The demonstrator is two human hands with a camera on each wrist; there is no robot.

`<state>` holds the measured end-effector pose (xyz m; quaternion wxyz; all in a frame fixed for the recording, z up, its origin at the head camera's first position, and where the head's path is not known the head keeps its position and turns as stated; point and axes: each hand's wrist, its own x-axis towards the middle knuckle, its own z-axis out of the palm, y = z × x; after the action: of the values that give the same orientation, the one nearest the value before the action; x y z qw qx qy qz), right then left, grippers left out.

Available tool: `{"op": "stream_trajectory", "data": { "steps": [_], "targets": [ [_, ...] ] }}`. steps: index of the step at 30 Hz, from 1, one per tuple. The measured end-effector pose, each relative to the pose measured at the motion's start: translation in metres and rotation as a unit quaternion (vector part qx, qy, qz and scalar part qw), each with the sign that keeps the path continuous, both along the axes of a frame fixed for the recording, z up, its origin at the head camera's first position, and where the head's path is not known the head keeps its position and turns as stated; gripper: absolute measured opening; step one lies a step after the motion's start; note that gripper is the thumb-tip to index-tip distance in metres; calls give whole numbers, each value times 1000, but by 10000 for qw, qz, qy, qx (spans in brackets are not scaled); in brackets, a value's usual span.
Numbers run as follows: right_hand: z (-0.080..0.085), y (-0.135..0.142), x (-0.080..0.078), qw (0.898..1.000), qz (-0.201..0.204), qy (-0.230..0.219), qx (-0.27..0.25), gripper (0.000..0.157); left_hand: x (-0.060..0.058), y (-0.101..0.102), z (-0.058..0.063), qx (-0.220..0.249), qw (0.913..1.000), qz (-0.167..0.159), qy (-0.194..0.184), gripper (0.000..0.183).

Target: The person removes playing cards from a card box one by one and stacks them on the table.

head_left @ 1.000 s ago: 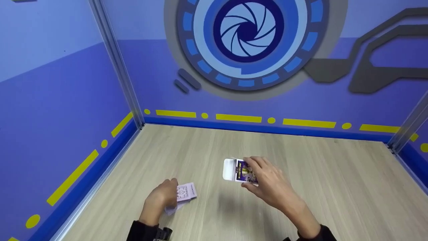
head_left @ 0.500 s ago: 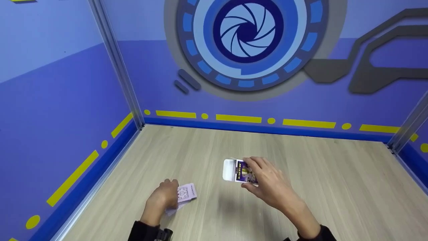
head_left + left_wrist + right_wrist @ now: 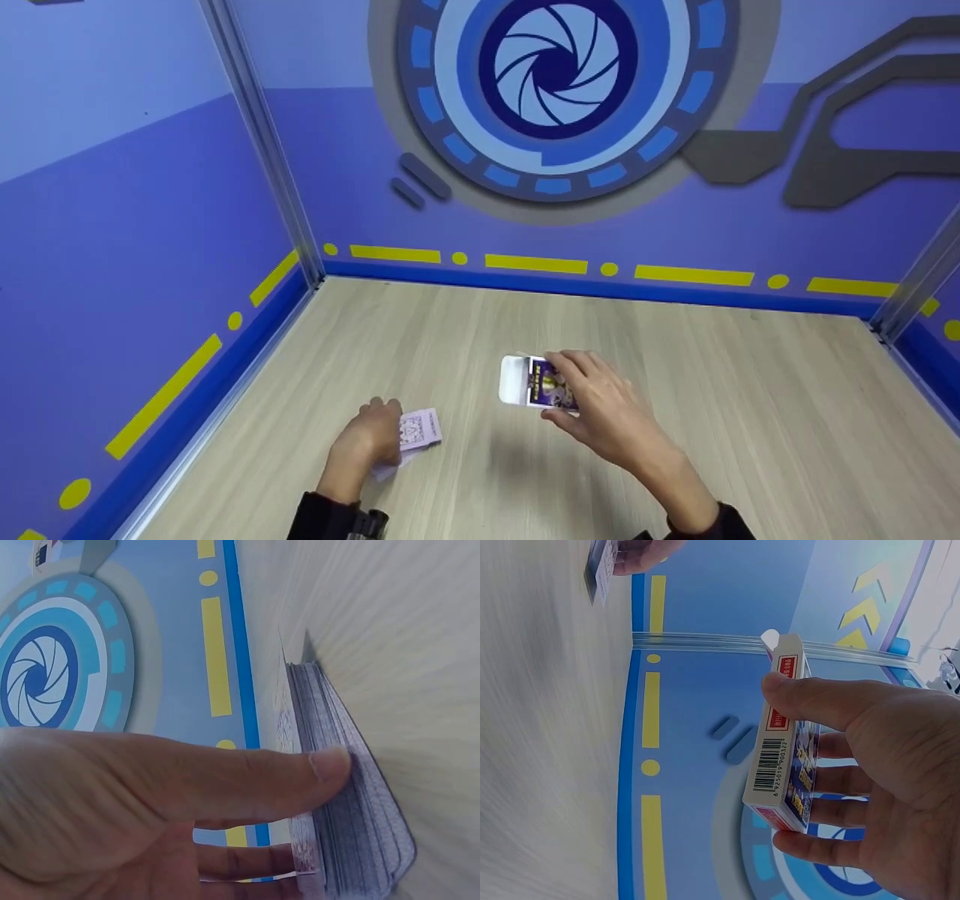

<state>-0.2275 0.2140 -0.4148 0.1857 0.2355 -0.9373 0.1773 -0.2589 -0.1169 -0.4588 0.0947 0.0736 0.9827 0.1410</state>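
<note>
A deck of playing cards (image 3: 420, 429) lies on the table at the left, its patterned backs up and its lower cards fanned out of line. My left hand (image 3: 367, 433) grips the deck from the left; in the left wrist view the thumb (image 3: 330, 765) presses on the stacked card edges (image 3: 330, 712). Held above the table in my right hand (image 3: 607, 405) is a card box (image 3: 546, 382) with a dark printed face. Its white end flap (image 3: 514, 380) stands open toward the left. The right wrist view shows the thumb on the box's narrow side, above a barcode (image 3: 769, 767).
The wooden table (image 3: 450, 322) spreads around both hands. A blue-purple wall (image 3: 337, 165) with a round printed emblem stands behind it, and another wall (image 3: 150, 262) closes the left side. Metal corner posts (image 3: 262, 142) rise where the walls meet.
Almost nothing differs. My left hand shifts very slightly on the deck, while the right hand and the card box stay in place.
</note>
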Motion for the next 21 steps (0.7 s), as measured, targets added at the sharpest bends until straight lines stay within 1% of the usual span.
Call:
{"op": "stream_trajectory", "data": {
  "steps": [6,8,10,12,13,14,16,17,19,21],
  "targets": [
    [0,1,-1,9998,89,183,63,74,-2,-9,6,411,9987,141,-252,67],
    [-1,1,-2,9997,102,209,70,74,-4,-11,9,553,9980,209,-233,70],
    [-1,1,-2,9996,114,229,72,74,-6,-11,12,721,9971,243,-22,67],
    [-1,1,-2,9996,120,261,82,75,-7,-9,13,984,9938,195,488,58],
    [-1,1,-3,9995,122,276,86,75,-8,-7,14,1144,9898,137,834,51],
    [-1,1,-3,9995,127,287,90,75,-9,-4,15,1296,9842,55,1209,44],
    [-1,1,-3,9994,130,320,98,76,-9,3,17,1565,9672,-187,1993,29],
    [-1,1,-3,9993,135,344,91,76,-9,7,19,1660,9579,-304,2321,23],
    [-1,1,-3,9991,145,397,56,76,-7,14,24,1863,9401,-481,2813,13],
    [-1,1,-4,9988,158,472,27,76,-3,21,30,2094,9234,-595,3161,7]
  ]
}}
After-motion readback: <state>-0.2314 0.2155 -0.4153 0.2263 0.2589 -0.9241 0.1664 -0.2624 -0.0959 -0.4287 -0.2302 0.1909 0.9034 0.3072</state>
